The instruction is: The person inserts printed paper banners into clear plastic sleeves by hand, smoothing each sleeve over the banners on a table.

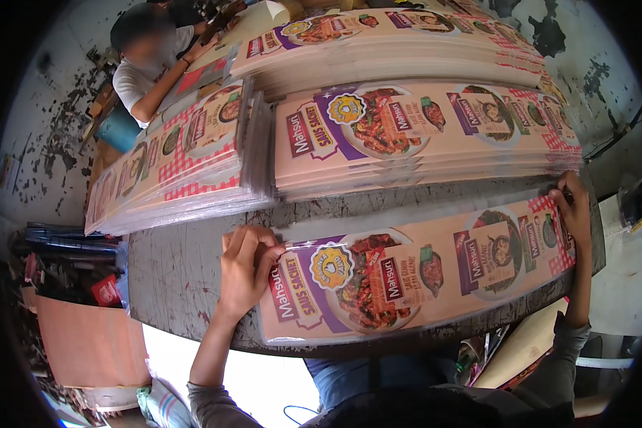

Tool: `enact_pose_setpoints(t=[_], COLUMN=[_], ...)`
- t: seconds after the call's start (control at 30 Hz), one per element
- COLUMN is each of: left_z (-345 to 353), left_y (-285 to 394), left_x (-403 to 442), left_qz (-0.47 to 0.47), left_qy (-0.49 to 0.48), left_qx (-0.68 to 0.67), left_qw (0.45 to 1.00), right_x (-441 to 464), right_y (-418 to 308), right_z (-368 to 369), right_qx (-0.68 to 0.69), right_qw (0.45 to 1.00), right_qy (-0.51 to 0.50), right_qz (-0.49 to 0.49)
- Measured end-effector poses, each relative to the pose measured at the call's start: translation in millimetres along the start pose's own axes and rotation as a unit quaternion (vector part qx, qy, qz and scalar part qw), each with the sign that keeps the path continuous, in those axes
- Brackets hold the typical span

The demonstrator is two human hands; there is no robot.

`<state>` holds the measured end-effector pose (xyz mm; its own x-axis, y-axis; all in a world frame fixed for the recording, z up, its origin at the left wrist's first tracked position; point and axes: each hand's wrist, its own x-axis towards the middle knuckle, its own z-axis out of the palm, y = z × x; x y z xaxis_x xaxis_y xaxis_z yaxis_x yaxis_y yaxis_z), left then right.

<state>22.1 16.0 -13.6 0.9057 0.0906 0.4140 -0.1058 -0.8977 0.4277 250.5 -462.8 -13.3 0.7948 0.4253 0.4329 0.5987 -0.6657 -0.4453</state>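
Note:
A long printed sauce-sachet banner (435,267) in clear plastic lies along the table's near edge. My left hand (248,260) is closed on its upper left corner, thumb and fingers pinched at the plastic. At the far right end, my right hand (572,203) grips the upper corner with curled fingers. The plastic along the banner's top edge looks loose and see-through. Just beyond it rises a stack of the same banners (414,150).
Another banner stack (185,157) stands at the left, and a taller pile (385,53) at the back. The dark, scratched table (185,264) shows between them. A person (146,64) sits at the far left corner. A brown cardboard piece (93,342) is at lower left.

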Motion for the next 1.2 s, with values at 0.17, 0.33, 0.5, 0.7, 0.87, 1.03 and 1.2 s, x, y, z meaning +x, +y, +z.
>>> enact_pose_setpoints(t=[0.17, 0.33, 0.5, 0.7, 0.87, 1.03, 1.2], left_z=[3, 2, 4, 3, 2, 3, 1], left_y=[-1, 0, 3, 0, -3, -1, 0], left_x=[-1, 0, 1, -1, -1, 0, 1], left_qz=[-0.004, -0.007, -0.051, 0.001, -0.024, -0.024, -0.033], left_qy=[0.016, 0.017, -0.005, 0.012, 0.005, 0.014, 0.023], left_qx=[-0.003, 0.010, -0.003, 0.016, -0.004, 0.001, 0.020], left_qw=[1.000, 1.000, 0.999, 1.000, 1.000, 1.000, 0.999], right_x=[0, -2, -1, 0, 1, -1, 0], right_y=[4, -2, 12, 15, 27, 29, 26], right_z=[3, 1, -10, -17, -12, -10, -9], right_qx=[0.006, 0.014, -0.004, -0.019, 0.042, 0.039, 0.035], right_qw=[1.000, 0.998, 0.998, 0.991, 0.998, 0.998, 0.998], right_qy=[0.004, -0.007, -0.030, -0.056, -0.015, -0.020, -0.022], right_qz=[-0.011, 0.054, 0.056, 0.118, 0.041, 0.051, 0.042])
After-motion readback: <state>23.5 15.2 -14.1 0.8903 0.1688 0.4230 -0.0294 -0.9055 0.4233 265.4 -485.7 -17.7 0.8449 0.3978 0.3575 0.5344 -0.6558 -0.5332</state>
